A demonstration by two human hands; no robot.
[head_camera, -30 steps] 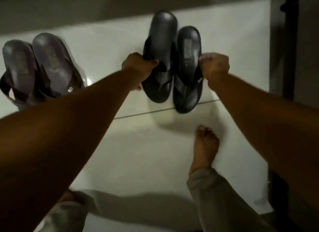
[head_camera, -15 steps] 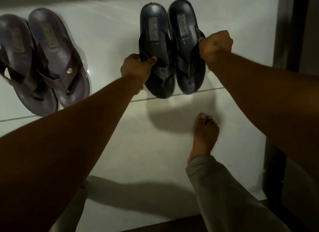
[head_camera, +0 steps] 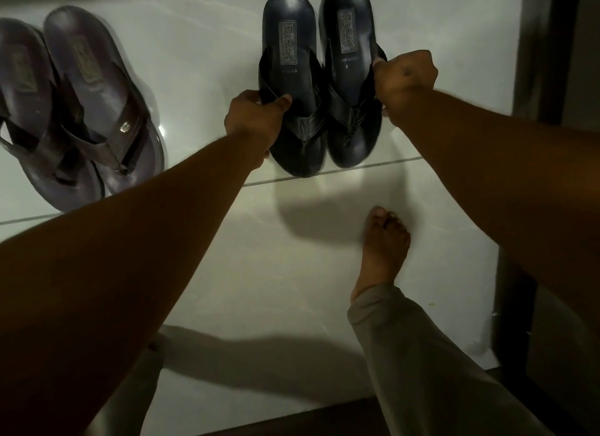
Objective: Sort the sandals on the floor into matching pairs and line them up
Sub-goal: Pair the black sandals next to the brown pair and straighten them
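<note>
Two black sandals lie side by side on the white tiled floor, toes toward me. My left hand [head_camera: 251,119] grips the strap of the left black sandal [head_camera: 289,46]. My right hand [head_camera: 406,78] is closed on the strap at the outer edge of the right black sandal [head_camera: 347,30]. Their toe ends sit close to a tile joint. At the far left, a pair of brown sandals [head_camera: 94,88] rests together, one partly overlapping the other, untouched.
My bare right foot [head_camera: 383,244] stands on the white tile floor [head_camera: 259,273] just below the black pair. A dark door frame [head_camera: 548,62] runs down the right side. A dark step edge crosses the bottom.
Both hands have shifted the black sandals a little farther away and straighter, so they now lie parallel with toes near the tile joint. The brown pair has not moved.
</note>
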